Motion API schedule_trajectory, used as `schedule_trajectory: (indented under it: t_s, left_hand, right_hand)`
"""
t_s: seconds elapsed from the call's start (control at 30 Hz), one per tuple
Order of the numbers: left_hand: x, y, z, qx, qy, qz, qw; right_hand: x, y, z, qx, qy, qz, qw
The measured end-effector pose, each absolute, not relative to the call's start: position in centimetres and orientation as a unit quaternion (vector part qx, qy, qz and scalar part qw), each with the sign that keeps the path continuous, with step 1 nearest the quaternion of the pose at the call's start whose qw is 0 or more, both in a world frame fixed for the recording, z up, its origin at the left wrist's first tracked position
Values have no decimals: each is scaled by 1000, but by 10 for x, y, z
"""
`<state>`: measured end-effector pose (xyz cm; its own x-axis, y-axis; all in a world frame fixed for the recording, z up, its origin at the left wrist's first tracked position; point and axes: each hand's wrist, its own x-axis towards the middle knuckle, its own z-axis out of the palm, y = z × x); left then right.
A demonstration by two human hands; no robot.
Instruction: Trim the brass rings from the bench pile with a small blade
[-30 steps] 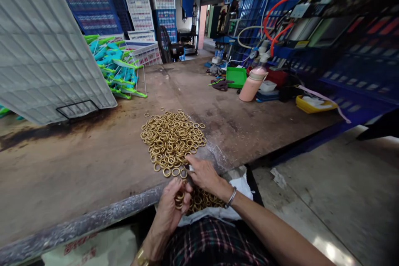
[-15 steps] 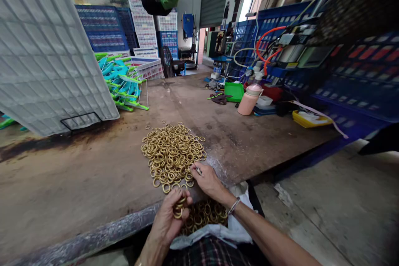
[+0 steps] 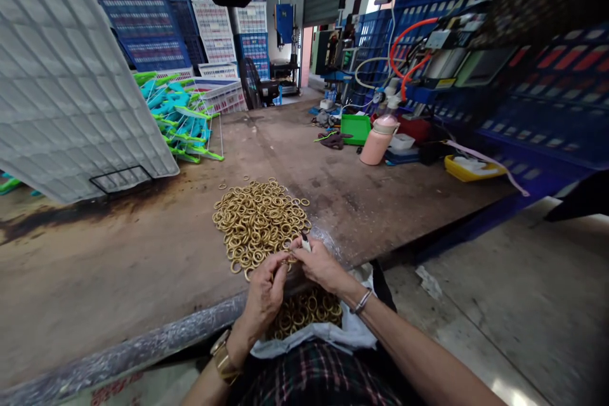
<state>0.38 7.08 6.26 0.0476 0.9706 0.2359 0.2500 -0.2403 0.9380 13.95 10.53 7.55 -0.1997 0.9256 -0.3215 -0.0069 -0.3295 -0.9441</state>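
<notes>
A pile of brass-coloured rings (image 3: 259, 219) lies on the brown table (image 3: 157, 266). At the pile's near right edge my two hands meet, fingertips close together. My left hand (image 3: 267, 288) is closed, thumb against the fingers; rings it may hold are mostly hidden. My right hand (image 3: 316, 261) is closed round a small tool (image 3: 305, 242) with a dark tip and pale body. Below the hands, an open white bag (image 3: 328, 335) on my lap holds many more rings (image 3: 309, 314).
A grey ribbed panel (image 3: 80, 89) stands at the left, with green and blue plastic pieces (image 3: 183, 117) behind it. A pink bottle (image 3: 377, 141), green tray (image 3: 355, 129) and yellow tray (image 3: 471, 169) are at the right, near a machine with orange hoses (image 3: 440, 57).
My left hand has moved up and forward to meet my right hand. The rings that showed in its fingers are now mostly hidden. The view has tilted slightly downward.
</notes>
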Motion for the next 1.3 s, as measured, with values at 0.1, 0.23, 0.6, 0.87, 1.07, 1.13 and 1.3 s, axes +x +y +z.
schedule_trajectory:
  t_s: [0.1,0.23,0.6,0.87,1.07,1.13,1.3]
  left_hand:
    - [4,69,66,651,475,462,371]
    - [8,62,73,628,506,446,389]
    - [18,41,86,439,510,405,619]
    - [18,41,86,391,465,445,658]
    - [21,41,79,386,477,446,651]
    - [22,42,77,386,482,443,650]
    - [22,44,73,395,493,443,637]
  right_hand:
    - [140,100,78,-482,-422,682,351]
    - [143,93,81,-486,-500,621,357]
    - [149,79,88,-482,-671,441,352]
    - [154,78,84,-499,-713,366,330]
    - [157,69,73,-491,-822,218,188]
    - [157,68,71,-495,-825,212,168]
    - [156,72,69,-504,-826,202,149]
